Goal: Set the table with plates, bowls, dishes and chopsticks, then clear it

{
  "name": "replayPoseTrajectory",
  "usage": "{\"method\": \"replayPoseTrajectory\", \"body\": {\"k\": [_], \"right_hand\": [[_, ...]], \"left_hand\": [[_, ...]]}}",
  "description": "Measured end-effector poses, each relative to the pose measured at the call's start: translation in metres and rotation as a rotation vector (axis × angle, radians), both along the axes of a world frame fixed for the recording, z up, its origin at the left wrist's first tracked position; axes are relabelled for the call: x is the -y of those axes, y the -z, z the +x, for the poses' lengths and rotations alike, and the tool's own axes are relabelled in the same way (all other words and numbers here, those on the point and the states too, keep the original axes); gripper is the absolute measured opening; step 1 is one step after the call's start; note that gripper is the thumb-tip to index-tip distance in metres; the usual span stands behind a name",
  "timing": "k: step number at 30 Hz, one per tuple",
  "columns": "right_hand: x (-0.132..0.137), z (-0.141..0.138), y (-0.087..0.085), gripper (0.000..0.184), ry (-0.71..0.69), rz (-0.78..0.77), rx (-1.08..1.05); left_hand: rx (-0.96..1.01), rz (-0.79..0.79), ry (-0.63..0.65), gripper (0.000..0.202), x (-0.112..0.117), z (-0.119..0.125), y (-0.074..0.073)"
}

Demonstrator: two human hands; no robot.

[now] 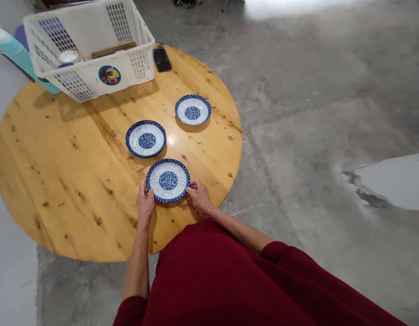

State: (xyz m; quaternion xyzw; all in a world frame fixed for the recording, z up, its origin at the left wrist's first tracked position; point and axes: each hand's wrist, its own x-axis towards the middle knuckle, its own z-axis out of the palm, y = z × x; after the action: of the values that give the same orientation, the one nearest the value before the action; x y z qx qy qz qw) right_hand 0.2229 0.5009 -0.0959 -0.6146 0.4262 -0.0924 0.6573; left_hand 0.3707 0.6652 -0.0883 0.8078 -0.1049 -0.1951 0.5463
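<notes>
A blue-and-white patterned plate (168,180) is at the near side of the round wooden table, gripped by its rim from both sides. My left hand (146,199) closes on its left edge, thumb over the rim. On the opposite edge, my right hand (199,194) pinches the rim the same way. I cannot tell whether this plate rests on the table or is slightly raised. Just beyond it, to the left, lies a second matching plate (147,139). A third matching plate (193,110) lies farther back on the right.
The round wooden table (69,181) has a white plastic basket (127,72) at its back, with a white-lidded container and brown flat items inside. A dark blurred object (162,59) lies beside the basket. A teal cylinder (17,52) leans at the left by the wall.
</notes>
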Motion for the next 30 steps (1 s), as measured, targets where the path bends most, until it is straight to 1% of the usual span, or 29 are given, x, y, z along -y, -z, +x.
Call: {"method": "replayPoseTrajectory", "body": {"k": [3, 7, 10, 13, 18, 22, 30], "right_hand": [[0.000, 0.000, -0.002, 0.022, 0.001, 0.050, 0.024], [0.001, 0.001, -0.005, 0.027, -0.010, 0.074, 0.043], [0.002, 0.004, -0.007, 0.029, -0.017, 0.089, 0.044], [0.002, 0.005, -0.006, 0.029, -0.022, 0.103, 0.052], [0.001, 0.006, -0.004, 0.026, -0.014, 0.092, 0.057], [0.000, 0.006, -0.002, 0.026, -0.018, 0.074, 0.044], [0.000, 0.005, -0.002, 0.028, -0.036, 0.063, 0.039]], "left_hand": [[-0.020, -0.002, -0.019, 0.055, 0.000, -0.003, 0.006], [-0.002, 0.032, 0.010, 0.031, -0.001, -0.010, 0.008], [0.016, 0.073, 0.025, 0.024, -0.003, -0.013, 0.008], [0.037, 0.077, 0.029, 0.022, -0.005, -0.013, 0.011], [0.028, 0.040, 0.022, 0.021, -0.006, -0.011, 0.016], [0.011, 0.004, 0.029, 0.023, -0.006, -0.011, 0.016], [0.022, 0.018, 0.029, 0.022, -0.005, -0.009, 0.014]]}}
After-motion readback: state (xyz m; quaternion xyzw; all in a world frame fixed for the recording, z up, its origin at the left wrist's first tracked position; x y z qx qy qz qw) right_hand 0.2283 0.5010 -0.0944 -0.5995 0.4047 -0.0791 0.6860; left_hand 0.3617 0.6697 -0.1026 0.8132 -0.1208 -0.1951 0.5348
